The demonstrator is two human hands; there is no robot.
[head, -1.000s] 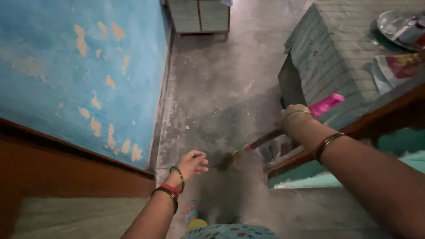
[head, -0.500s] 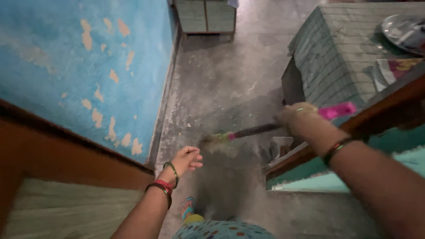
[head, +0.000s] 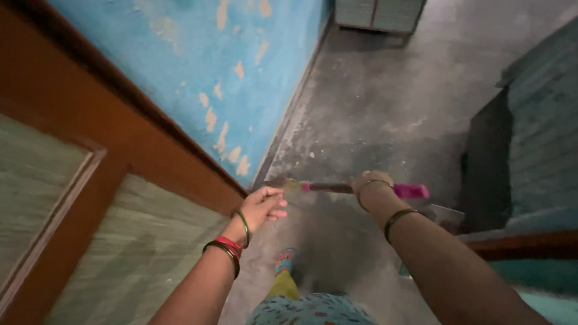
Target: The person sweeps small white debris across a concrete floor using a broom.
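Note:
My right hand [head: 368,183] grips the dark handle of a broom [head: 328,187] with a pink end [head: 412,191]. The broom lies nearly level above the grey concrete floor [head: 385,114], its bristle end [head: 283,182] close to the base of the blue wall [head: 241,54]. My left hand [head: 264,206] hangs loosely just below the bristle end, fingers slightly curled, holding nothing. Both wrists wear bangles. My foot in a patterned sandal [head: 285,262] stands on the floor below the hands.
A brown wooden door with woven green panels [head: 90,222] fills the left. A grey-covered piece of furniture [head: 542,120] stands at the right, with a brown wooden edge [head: 524,244] below it. A small cabinet [head: 379,15] stands at the far end.
The view has swung left toward the door. The broom has swept leftward to the wall base and my right hand has followed. My left hand stays empty.

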